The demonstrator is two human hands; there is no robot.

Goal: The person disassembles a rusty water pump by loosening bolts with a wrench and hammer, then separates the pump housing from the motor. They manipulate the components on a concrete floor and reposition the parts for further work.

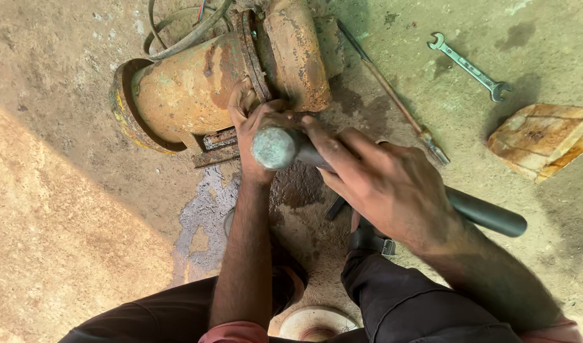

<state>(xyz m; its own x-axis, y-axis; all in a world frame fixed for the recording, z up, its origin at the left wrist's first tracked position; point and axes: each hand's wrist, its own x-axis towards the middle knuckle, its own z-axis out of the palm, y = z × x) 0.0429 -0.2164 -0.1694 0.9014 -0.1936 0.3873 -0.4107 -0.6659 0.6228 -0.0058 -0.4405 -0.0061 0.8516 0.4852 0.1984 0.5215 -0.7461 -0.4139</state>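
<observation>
While the rusty pipe fitting point(202, 89) lies on its side on the concrete floor point(63, 209), toward the far edge, the left hand point(256, 130) presses against its flange, fingers curled around the rim. Just beside it, the right hand point(383, 184) is clenched around a hammer point(275, 147), whose grey head sits touching the left hand and whose dark handle runs out to the right. Farther right, a long thin rod point(393, 95) lies on the floor, then a spanner point(469, 67), and a block of wood point(542, 140) near the right edge.
</observation>
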